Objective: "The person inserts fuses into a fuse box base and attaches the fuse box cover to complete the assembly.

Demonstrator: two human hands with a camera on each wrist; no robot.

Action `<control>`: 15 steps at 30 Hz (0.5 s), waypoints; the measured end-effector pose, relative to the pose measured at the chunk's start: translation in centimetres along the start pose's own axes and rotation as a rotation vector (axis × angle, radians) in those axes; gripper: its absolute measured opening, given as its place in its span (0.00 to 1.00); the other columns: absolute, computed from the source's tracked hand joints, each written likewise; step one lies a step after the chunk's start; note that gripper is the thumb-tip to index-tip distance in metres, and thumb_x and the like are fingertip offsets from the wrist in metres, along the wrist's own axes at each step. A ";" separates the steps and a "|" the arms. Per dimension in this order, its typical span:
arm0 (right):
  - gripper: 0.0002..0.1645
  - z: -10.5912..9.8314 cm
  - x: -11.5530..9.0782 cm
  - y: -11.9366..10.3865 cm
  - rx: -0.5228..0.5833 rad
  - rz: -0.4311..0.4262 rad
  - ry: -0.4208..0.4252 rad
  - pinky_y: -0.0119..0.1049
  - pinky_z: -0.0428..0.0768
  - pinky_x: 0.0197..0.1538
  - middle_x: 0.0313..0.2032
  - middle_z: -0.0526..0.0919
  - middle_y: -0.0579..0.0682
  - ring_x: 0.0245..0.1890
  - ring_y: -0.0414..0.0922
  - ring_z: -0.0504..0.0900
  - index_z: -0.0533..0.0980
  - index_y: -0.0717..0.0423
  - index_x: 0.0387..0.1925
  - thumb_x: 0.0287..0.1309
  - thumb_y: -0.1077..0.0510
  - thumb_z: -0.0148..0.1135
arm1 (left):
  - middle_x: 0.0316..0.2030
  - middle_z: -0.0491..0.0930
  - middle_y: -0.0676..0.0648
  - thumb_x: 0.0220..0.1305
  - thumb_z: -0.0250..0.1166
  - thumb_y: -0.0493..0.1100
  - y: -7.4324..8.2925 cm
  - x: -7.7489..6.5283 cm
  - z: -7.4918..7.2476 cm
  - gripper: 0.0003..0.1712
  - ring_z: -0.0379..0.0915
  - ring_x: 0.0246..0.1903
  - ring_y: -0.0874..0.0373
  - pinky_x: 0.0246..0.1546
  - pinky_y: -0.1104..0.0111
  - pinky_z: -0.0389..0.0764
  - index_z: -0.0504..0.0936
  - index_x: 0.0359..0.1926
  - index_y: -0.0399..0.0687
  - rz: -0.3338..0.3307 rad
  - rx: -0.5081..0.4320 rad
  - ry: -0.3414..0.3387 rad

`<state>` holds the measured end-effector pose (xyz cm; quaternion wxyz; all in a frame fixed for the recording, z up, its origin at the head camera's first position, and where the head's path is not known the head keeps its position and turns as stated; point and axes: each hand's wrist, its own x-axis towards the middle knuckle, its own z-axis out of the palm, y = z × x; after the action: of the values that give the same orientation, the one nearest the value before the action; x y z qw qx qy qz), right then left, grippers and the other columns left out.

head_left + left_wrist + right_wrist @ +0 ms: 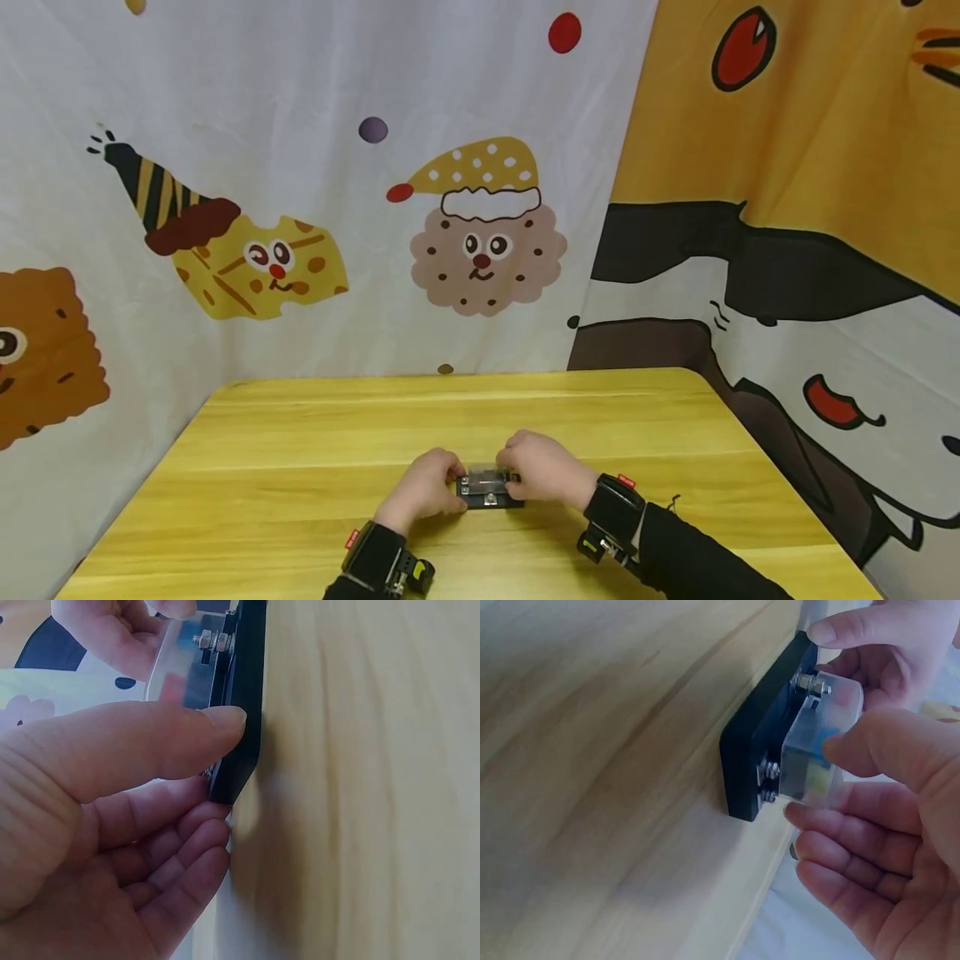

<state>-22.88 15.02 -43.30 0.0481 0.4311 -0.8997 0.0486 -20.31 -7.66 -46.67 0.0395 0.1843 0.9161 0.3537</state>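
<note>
A small device with a black base (pixel 491 502) and a clear plastic cover (pixel 486 478) sits on the wooden table before me. My left hand (pixel 427 485) grips the left end of the base; in the left wrist view its thumb lies along the base's edge. At the other end, my right hand (pixel 546 469) pinches the clear cover between thumb and fingers, as the right wrist view shows. Metal screw terminals (pixel 769 780) stick up from the base beside the cover. Blue and yellow patches show through the plastic, but the inner parts are blurred.
The yellow wood-grain table (pixel 337 433) reaches back to a white curtain (pixel 300 83) printed with cartoon biscuits and cheese. An orange and black printed curtain (pixel 825 167) hangs along the right side. Each wrist wears a black strapped camera (pixel 615 508).
</note>
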 end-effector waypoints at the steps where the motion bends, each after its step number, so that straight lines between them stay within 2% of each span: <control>1: 0.09 0.0 0.0 0.0 -0.012 -0.001 0.000 0.31 0.71 0.33 0.24 0.71 0.39 0.28 0.38 0.70 0.77 0.49 0.27 0.47 0.56 0.73 | 0.31 0.74 0.48 0.36 0.80 0.36 0.0 0.0 0.0 0.22 0.67 0.31 0.56 0.36 0.61 0.72 0.81 0.36 0.40 -0.001 0.002 0.001; 11: 0.11 0.2 -0.5 0.0 0.039 0.006 0.030 0.31 0.68 0.32 0.23 0.67 0.38 0.27 0.38 0.68 0.75 0.48 0.25 0.47 0.57 0.73 | 0.32 0.74 0.49 0.36 0.80 0.35 -0.1 0.0 0.2 0.22 0.67 0.31 0.56 0.36 0.61 0.72 0.82 0.37 0.39 0.003 -0.020 -0.012; 15: 0.09 0.3 -0.8 0.0 0.051 0.018 0.033 0.31 0.69 0.33 0.24 0.70 0.39 0.27 0.38 0.69 0.77 0.49 0.28 0.48 0.56 0.72 | 0.32 0.73 0.49 0.36 0.80 0.36 0.1 -0.1 0.2 0.22 0.67 0.31 0.56 0.36 0.61 0.72 0.81 0.37 0.39 0.003 -0.014 -0.007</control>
<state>-22.39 15.58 -43.66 0.0517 0.4231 -0.9012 0.0792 -20.13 -7.49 -46.80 0.0433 0.1868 0.9132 0.3595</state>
